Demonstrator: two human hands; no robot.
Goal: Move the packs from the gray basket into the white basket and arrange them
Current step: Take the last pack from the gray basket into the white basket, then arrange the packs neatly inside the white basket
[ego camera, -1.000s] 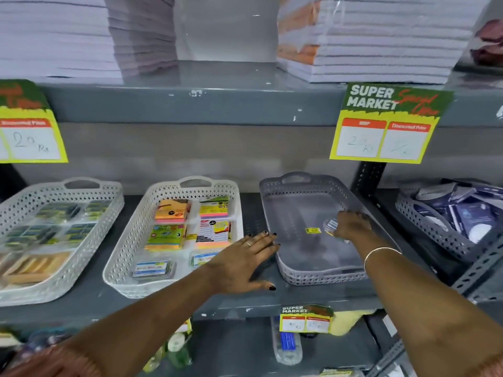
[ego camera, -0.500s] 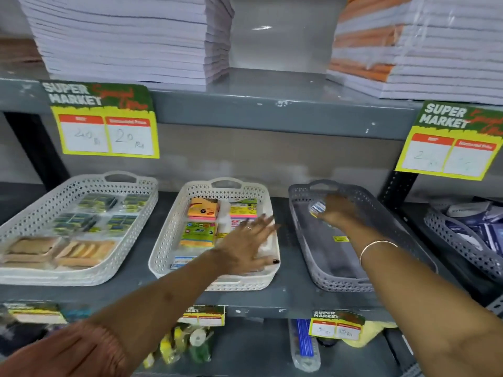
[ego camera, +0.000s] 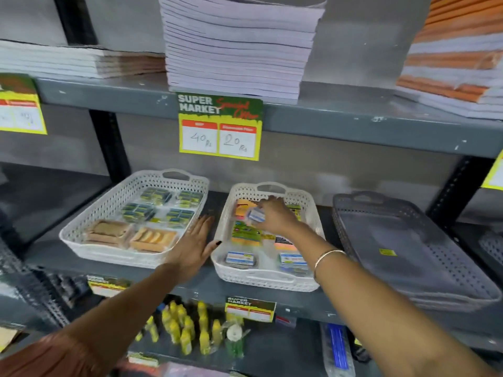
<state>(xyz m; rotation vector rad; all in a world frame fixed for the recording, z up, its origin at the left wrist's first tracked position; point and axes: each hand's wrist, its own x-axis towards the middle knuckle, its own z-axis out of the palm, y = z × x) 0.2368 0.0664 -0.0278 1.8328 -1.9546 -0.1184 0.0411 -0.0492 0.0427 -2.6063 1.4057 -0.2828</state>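
The gray basket [ego camera: 402, 240] sits at the right of the shelf, holding only a small yellow sticker [ego camera: 387, 251]. The white basket [ego camera: 265, 277] in the middle holds several coloured packs in two rows. My right hand [ego camera: 275, 214] hovers over the back of the white basket, shut on a small clear pack with a blue label [ego camera: 255, 215]. My left hand [ego camera: 194, 247] lies flat and open on the shelf, its thumb touching the white basket's left wall.
A second white basket [ego camera: 89, 246] with green and tan packs stands on the left. Paper stacks [ego camera: 236, 47] fill the upper shelf above a price tag [ego camera: 220, 126]. Yellow bottles [ego camera: 185, 330] stand on the lower shelf.
My right hand lifted the small pack out of the gray basket and carried it left over the white basket. My left hand slid from the white basket's right side to its left side.
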